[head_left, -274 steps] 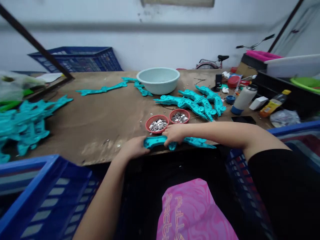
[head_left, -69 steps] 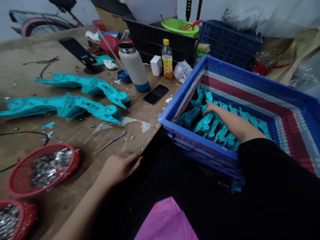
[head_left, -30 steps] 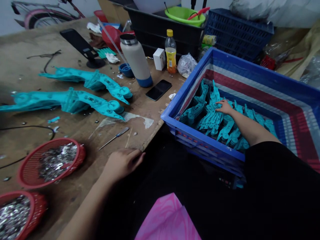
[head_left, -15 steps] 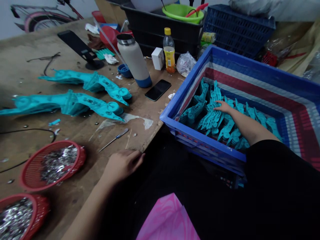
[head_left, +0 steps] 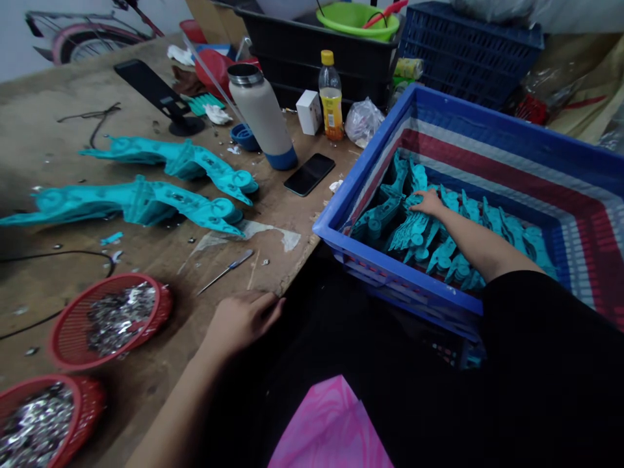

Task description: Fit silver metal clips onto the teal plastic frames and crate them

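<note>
In the head view my right hand [head_left: 429,203] reaches into the blue crate [head_left: 390,257]. Its fingers are closed on the upper part of a teal plastic part [head_left: 412,227] in a stack of similar ones. The fingertips are partly hidden among the parts. At the table's front edge rests my left hand [head_left: 246,318], loosely curled, with nothing visible in it. Just beyond it lies a small screwdriver [head_left: 227,271]. Two long teal assemblies [head_left: 141,201] lie side by side on the table, apart from both hands.
Red baskets [head_left: 163,312] of small metal clips stand at the left. A phone [head_left: 310,174], a tilted-looking flask [head_left: 263,117], a yellow-capped bottle [head_left: 331,97] and a phone stand [head_left: 160,97] are farther back. Dark bins [head_left: 277,65] line the far side.
My right hand has shifted slightly left over the stack, and its fingers have come closer together on the parts. My left hand stays at the table edge. The view has moved slightly.
</note>
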Available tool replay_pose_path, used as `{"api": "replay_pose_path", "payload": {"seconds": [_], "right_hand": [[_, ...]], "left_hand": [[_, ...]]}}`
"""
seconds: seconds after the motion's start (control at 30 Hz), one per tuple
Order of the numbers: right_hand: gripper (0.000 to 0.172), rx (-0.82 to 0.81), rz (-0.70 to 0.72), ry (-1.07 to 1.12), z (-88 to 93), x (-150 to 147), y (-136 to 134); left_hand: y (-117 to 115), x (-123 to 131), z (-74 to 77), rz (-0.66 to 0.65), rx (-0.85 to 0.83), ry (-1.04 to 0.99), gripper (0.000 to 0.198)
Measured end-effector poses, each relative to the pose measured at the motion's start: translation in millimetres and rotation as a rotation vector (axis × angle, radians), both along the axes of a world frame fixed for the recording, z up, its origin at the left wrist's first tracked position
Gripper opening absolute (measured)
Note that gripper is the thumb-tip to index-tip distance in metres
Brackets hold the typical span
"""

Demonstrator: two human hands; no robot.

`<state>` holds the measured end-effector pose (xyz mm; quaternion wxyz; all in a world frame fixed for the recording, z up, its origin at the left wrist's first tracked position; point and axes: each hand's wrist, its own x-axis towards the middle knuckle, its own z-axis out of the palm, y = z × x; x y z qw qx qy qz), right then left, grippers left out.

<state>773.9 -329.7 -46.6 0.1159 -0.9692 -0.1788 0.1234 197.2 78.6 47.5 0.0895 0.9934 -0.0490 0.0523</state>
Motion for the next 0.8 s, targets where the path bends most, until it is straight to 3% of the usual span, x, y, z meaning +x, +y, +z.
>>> {"api": "replay_pose_path", "payload": {"seconds": [0.4,0.6,0.8], "right_hand": [[0.096,-0.152,-0.096,0.016,17.9,-5,32],[0.102,-0.173,-0.053,0.036,23.4,-4,31],[0.098,-0.184,-0.006,0.048,24.3,-2,25]], "left_hand": [[-1,1,3.0,0.022,-0.015,0.033,0.043],[0,0,1.8,0.003,0.018,0.016,0.044],[-1,0,0.9,0.005,0.017,0.011,0.043]]}}
